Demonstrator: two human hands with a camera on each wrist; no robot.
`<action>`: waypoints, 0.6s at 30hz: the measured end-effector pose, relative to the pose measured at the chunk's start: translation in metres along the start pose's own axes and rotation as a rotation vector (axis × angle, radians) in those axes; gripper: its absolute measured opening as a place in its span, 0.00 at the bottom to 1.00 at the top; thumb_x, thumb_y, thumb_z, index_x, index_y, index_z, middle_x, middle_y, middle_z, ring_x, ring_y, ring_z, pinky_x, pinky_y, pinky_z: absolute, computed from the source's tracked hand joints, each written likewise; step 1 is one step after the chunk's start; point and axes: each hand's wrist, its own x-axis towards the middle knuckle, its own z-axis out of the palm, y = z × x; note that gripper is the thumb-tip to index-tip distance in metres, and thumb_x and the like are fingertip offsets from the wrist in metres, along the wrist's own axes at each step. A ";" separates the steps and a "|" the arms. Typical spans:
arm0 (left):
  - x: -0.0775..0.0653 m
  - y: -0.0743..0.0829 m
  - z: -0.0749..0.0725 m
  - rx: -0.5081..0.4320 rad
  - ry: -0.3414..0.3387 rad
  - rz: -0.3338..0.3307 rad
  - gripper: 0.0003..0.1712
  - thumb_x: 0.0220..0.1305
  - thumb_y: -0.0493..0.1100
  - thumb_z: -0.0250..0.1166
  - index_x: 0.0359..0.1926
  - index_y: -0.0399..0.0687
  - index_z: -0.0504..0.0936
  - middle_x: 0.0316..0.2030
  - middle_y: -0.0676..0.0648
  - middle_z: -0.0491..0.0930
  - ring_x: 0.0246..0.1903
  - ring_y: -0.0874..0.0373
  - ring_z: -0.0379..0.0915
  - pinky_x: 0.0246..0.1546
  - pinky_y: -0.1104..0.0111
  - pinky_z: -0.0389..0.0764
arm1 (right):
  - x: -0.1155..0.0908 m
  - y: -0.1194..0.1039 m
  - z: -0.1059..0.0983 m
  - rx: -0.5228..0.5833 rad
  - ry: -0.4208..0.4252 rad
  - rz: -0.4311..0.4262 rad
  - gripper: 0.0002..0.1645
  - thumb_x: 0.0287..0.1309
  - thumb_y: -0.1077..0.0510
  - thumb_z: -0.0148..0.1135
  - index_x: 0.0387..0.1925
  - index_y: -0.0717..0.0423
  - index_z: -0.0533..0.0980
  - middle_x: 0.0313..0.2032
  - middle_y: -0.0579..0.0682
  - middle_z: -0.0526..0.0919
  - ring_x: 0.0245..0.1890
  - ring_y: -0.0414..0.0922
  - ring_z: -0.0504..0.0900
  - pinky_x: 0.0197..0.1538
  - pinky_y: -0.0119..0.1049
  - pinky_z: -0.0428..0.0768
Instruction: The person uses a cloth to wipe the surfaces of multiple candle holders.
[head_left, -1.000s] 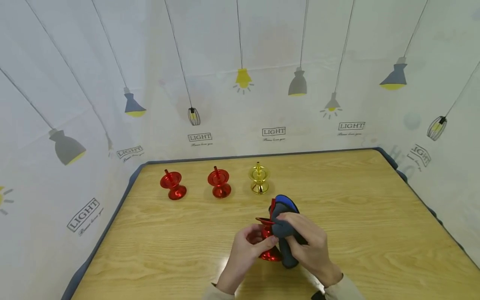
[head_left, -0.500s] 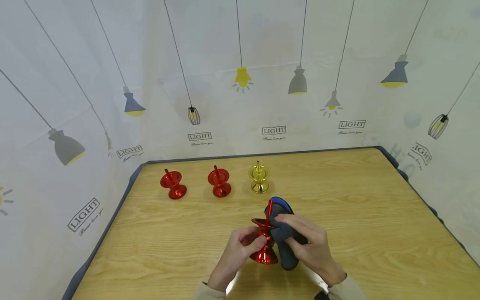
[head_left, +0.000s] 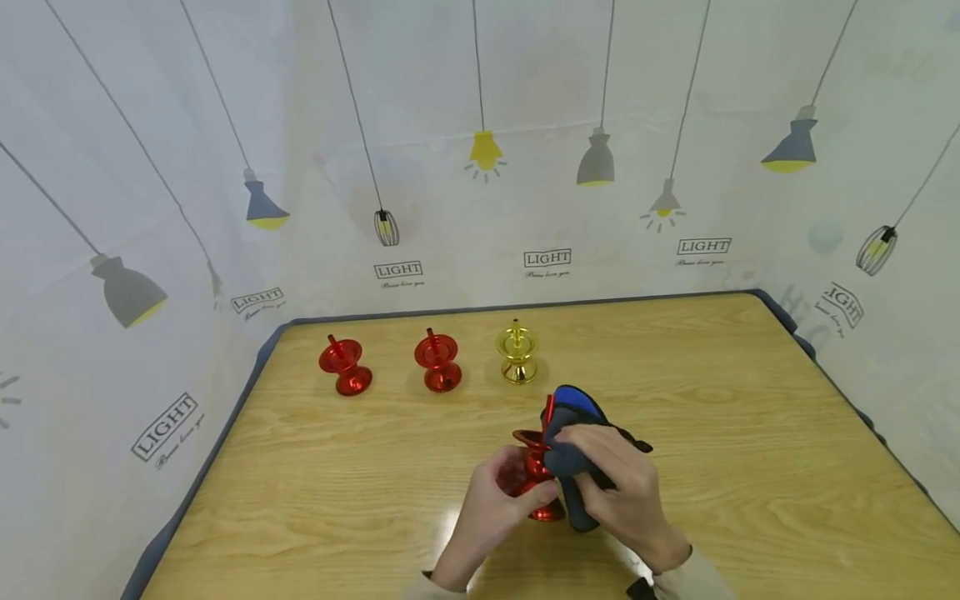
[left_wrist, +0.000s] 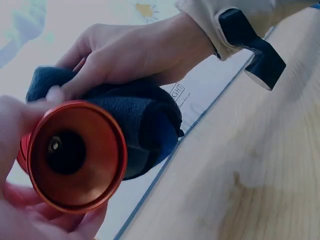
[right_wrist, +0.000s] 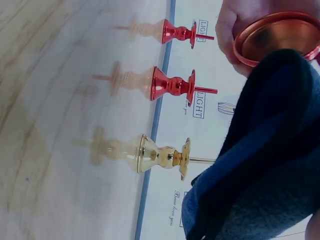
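My left hand (head_left: 491, 500) grips a shiny red metal candle holder (head_left: 546, 508) around its middle, above the table. It has a wide foot, a dish and a thin upright stem, and leans slightly. A dark grey cloth with a blue side (head_left: 576, 408) is bunched in my right hand (head_left: 622, 479), pressed against the dish and stem. The cloth covers part of the dish. In the left wrist view the hollow underside of the candle holder (left_wrist: 102, 177) faces the camera, with the cloth (left_wrist: 150, 115) behind it.
Two red candle holders, one at the far left (head_left: 352, 381) and one beside it (head_left: 442, 377), stand in a row with a gold one (head_left: 519, 371) at the back of the wooden table (head_left: 337, 500). Lamp-printed white sheeting (head_left: 450, 100) surrounds the table.
The red candle holder shifts left and straightens by half a second ago, then comes back right and leans again. More of the cloth's blue side shows now. The standing candle holders stay put.
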 end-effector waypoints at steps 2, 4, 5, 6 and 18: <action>0.000 0.001 0.003 0.019 0.078 -0.002 0.22 0.60 0.47 0.75 0.50 0.38 0.83 0.39 0.45 0.86 0.38 0.61 0.81 0.41 0.72 0.82 | 0.003 0.000 0.001 -0.003 0.009 -0.026 0.14 0.67 0.59 0.66 0.41 0.70 0.83 0.37 0.62 0.87 0.40 0.54 0.86 0.59 0.32 0.79; 0.001 0.001 0.002 0.014 0.113 -0.013 0.20 0.59 0.46 0.76 0.47 0.38 0.85 0.36 0.47 0.85 0.35 0.62 0.80 0.38 0.72 0.82 | 0.004 -0.001 0.002 -0.007 0.012 -0.041 0.14 0.67 0.59 0.66 0.40 0.71 0.83 0.37 0.62 0.87 0.39 0.54 0.86 0.58 0.32 0.80; 0.001 0.000 0.002 -0.001 0.113 -0.022 0.20 0.59 0.47 0.76 0.46 0.38 0.85 0.35 0.48 0.85 0.35 0.62 0.80 0.38 0.72 0.81 | 0.004 -0.001 0.002 -0.011 0.011 -0.046 0.14 0.67 0.59 0.66 0.40 0.71 0.83 0.37 0.62 0.87 0.38 0.54 0.86 0.58 0.32 0.80; 0.001 -0.001 0.001 -0.019 0.100 -0.028 0.20 0.60 0.47 0.75 0.46 0.37 0.85 0.35 0.48 0.85 0.35 0.62 0.80 0.39 0.72 0.81 | 0.004 -0.001 0.002 -0.011 0.008 -0.050 0.15 0.67 0.59 0.66 0.41 0.71 0.83 0.37 0.62 0.87 0.38 0.54 0.86 0.58 0.31 0.80; 0.002 -0.013 -0.013 -0.334 -0.204 -0.125 0.23 0.74 0.46 0.59 0.56 0.30 0.80 0.36 0.56 0.87 0.40 0.65 0.83 0.47 0.70 0.82 | -0.006 0.005 -0.002 0.107 -0.032 0.047 0.17 0.66 0.58 0.67 0.45 0.72 0.82 0.40 0.63 0.87 0.43 0.49 0.87 0.59 0.29 0.79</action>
